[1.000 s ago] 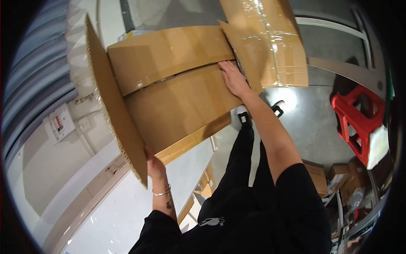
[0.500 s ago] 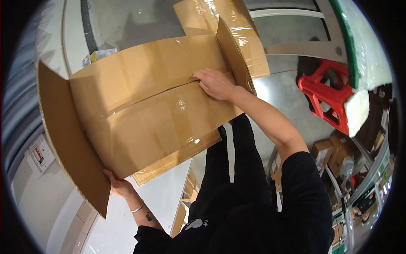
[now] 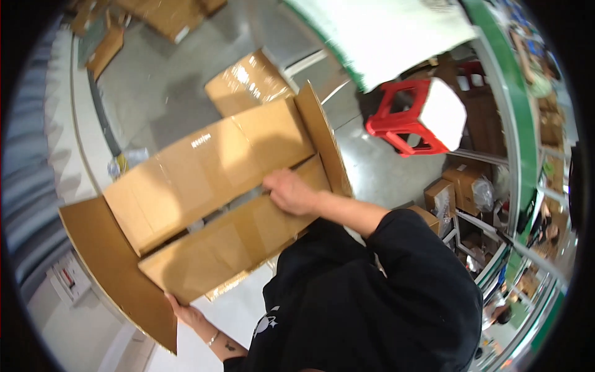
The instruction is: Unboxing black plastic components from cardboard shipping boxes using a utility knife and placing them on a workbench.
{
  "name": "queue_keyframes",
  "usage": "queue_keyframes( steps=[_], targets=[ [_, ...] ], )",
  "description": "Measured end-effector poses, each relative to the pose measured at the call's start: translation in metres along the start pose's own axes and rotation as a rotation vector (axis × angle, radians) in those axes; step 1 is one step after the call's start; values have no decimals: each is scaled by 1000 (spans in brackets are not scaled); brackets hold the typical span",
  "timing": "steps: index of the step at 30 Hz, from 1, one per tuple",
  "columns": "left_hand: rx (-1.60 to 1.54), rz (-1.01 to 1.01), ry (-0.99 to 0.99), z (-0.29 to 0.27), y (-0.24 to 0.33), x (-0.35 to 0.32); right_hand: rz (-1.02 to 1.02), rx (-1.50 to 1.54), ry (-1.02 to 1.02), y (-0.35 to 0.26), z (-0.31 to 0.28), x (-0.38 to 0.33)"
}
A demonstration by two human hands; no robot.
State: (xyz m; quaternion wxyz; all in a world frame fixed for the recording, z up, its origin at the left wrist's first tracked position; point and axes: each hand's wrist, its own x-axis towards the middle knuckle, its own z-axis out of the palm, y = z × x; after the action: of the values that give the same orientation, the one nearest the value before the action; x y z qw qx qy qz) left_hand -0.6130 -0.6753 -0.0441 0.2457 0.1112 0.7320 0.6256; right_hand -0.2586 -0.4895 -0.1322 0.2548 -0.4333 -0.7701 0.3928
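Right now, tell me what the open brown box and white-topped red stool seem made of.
Open brown box: matte cardboard, judging by stiff, creased flaps. White-topped red stool: probably smooth moulded plastic, given its evenly coloured frame; top unclear.

The near flap [image 3: 235, 240] and far flap [image 3: 211, 170], nearly touching half a second ago, have been parted; the right hand [image 3: 291, 192], earlier laid flat, has been curled. The red stool [image 3: 421, 102] is seen at 2 o'clock, not 3.
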Motion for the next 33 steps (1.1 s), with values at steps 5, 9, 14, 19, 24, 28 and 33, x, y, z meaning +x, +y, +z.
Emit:
queue_keyframes(
  steps=[5, 9, 14, 19, 24, 28, 33],
  targets=[
    [127, -193, -321, 9, 67, -26, 21, -146, 275, -33, -15, -38],
    [608, 894, -59, 38, 133, -60, -56, -291, 427, -47, -29, -35],
    [808, 1491, -689, 113, 192, -146, 31, -314, 722, -67, -30, -44],
    [1062, 1661, -971, 159, 97, -122, 26, -345, 687, -83, -19, -74],
    [821, 1453, -1360, 159, 49, -99, -33, -103, 623, -67, -26, -127],
    [736, 1574, -1510, 155, 53, -134, 218, -134, 426, -110, -90, -175],
    [687, 1674, -1642, 146, 38, -189, 515, -352, 268, -106, -82, -191]
  ],
)
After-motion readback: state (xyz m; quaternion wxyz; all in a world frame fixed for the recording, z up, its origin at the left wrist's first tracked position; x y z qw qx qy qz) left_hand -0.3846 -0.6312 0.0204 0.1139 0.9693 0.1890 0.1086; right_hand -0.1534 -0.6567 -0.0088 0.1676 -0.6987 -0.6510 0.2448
